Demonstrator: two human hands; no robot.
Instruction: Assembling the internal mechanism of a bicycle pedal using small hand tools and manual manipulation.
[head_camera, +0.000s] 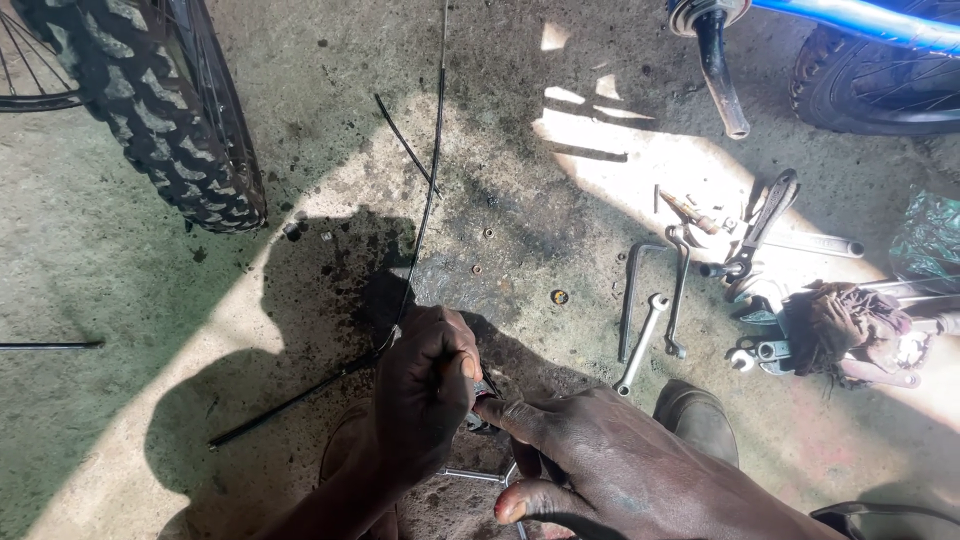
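- A thin black bicycle cable (428, 190) is running from the top of the view down across the stained concrete floor (300, 120) and into the left hand (425, 395); its long axis is lying nearly upright in the picture, leaning slightly leftward toward the grip.
- The left hand is closing tight around the cable's lower end, so it is the nearer hand by far.
- The right hand (610, 465) is sitting just beside it, forefinger pressing a small dark metal part (485, 405), probably a clamp; the view is too dim to tell.
- A knobbly black tyre (165, 110) is standing well left.
- Silver spanners (655, 315) are lying scattered to the right.
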